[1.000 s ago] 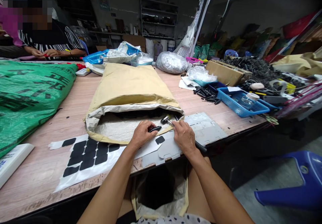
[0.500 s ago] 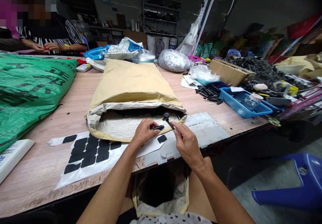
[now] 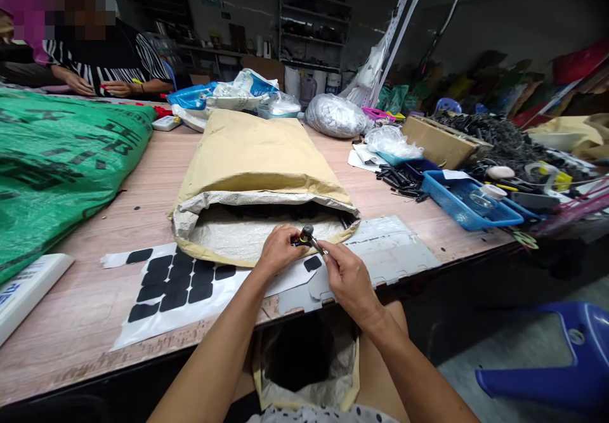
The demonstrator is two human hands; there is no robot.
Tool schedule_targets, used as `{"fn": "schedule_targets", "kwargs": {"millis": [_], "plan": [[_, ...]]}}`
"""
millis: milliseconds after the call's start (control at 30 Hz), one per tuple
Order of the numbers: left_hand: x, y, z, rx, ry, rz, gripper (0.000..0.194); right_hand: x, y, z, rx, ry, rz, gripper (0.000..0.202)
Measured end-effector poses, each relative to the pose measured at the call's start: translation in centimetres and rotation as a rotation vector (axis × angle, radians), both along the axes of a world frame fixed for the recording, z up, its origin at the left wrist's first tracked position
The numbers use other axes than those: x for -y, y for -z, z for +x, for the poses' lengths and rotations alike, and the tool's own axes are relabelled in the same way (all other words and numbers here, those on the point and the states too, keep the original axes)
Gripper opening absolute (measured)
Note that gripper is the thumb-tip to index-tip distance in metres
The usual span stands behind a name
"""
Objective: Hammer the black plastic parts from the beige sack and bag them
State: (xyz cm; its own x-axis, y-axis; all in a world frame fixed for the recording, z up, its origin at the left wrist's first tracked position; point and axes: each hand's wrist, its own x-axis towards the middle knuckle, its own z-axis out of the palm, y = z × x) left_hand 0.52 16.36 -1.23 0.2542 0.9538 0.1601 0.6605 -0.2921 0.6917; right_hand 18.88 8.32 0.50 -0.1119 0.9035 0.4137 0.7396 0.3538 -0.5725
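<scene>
My left hand [image 3: 280, 250] is closed around a small black cylindrical piece [image 3: 298, 242], mostly hidden by the fingers. Pinched between thumb and fingers of my right hand [image 3: 351, 275] is a short rod with a round black head [image 3: 308, 229]. The head is right by the black piece; whether they touch I cannot tell. Both hands are in front of the open mouth of a tan woven sack [image 3: 261, 147], which lies flat with dark pieces inside. Below the hands are a grey board [image 3: 390, 245] and a white sheet of black rounded-square stickers [image 3: 174, 293].
A second open sack [image 3: 351, 382] stands between my knees. At left lie a green sack [image 3: 71, 163] and a white box [image 3: 33, 290]. A blue basket [image 3: 457, 210], loose black parts [image 3: 404, 179] and a carton [image 3: 440, 141] stand at right. Across the table sits a person [image 3: 111, 61].
My right hand has brought the rod's round head left and down to the black piece in my left hand. The whole view has shifted slightly.
</scene>
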Motion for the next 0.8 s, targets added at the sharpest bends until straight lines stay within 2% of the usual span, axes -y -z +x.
{"fn": "schedule_targets", "kwargs": {"millis": [200,367,533,733,800], "plan": [[0.1,-0.1,0.0,0.031,-0.004,-0.005,0.017,-2.0,-0.2,2.3,0.056,0.099,0.015,0.035],[0.0,-0.1,-0.3,0.057,0.0,-0.032,0.017,-3.6,1.1,3.6,0.264,0.255,-0.014,0.032],[0.0,-0.3,-0.3,0.065,0.007,-0.053,0.019,-3.6,2.2,3.5,0.427,0.293,0.072,0.031],[-0.2,0.0,-0.3,0.002,0.014,-0.036,0.02,-3.4,2.3,3.4,0.467,0.301,0.093,0.029],[-0.1,-0.4,-0.2,-0.028,0.022,-0.038,0.021,-3.5,2.3,3.4,0.462,0.3,0.098,0.029]]}}
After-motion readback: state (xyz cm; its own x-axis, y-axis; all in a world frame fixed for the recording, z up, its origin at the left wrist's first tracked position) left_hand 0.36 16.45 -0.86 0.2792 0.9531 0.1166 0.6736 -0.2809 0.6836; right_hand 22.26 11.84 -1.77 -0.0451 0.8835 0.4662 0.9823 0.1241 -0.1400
